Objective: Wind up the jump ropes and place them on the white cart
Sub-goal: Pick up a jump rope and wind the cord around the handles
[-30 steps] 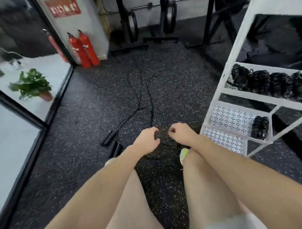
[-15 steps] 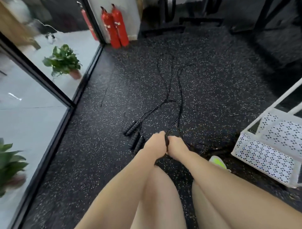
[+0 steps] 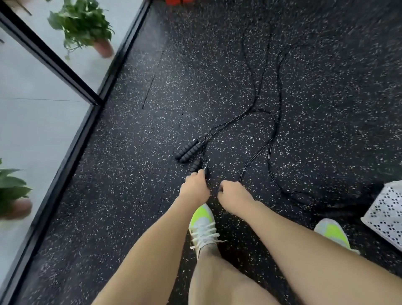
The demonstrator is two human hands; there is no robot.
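Note:
Black jump ropes lie on the speckled black floor. My left hand [image 3: 194, 188] grips the handles [image 3: 201, 168] of one rope, whose tips stick out past my fingers. My right hand [image 3: 231, 192] is curled around that rope's thin black cord [image 3: 269, 150], which loops away to the right and up the floor. A second pair of black foam handles [image 3: 188, 149] lies side by side just beyond my left hand, its cord [image 3: 254, 95] trailing far up. A corner of the white perforated cart [image 3: 387, 215] shows at the right edge.
A glass wall with a black frame [image 3: 71, 139] runs along the left; potted plants [image 3: 84, 26] stand behind it. My feet in white and neon-yellow shoes [image 3: 203, 226] stand right under my hands. Red extinguisher bases [image 3: 174, 1] peek in at the top.
The view has tilted down and left, so most of the cart has left the frame. My hands have come apart; the left now holds the handles and the right holds the cord.

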